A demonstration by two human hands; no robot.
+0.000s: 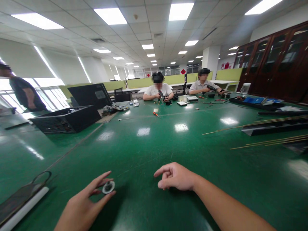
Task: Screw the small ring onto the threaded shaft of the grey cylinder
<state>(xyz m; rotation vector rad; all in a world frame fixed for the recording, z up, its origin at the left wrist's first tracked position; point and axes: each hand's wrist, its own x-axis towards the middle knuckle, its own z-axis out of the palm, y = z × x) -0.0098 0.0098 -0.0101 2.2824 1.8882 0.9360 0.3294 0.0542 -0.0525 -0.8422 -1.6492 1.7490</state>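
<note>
My left hand (83,200) pinches a small round part (108,187) between thumb and fingers, just above the green table. The part has a pale ring-shaped rim and a dark centre; its exact kind is unclear. My right hand (176,176) hovers to the right of it over the bare green tabletop (141,150). Its index finger stretches out to the left, the other fingers are loosely bent, and the thumb sits apart below. Nothing shows in that hand.
A grey-black flat case with a loop (26,197) lies at the lower left. Farther off are an open black computer case (67,118) and a red screwdriver (156,114). Brass-coloured rods (271,141) lie right. Two people sit across the table with tools; another stands left.
</note>
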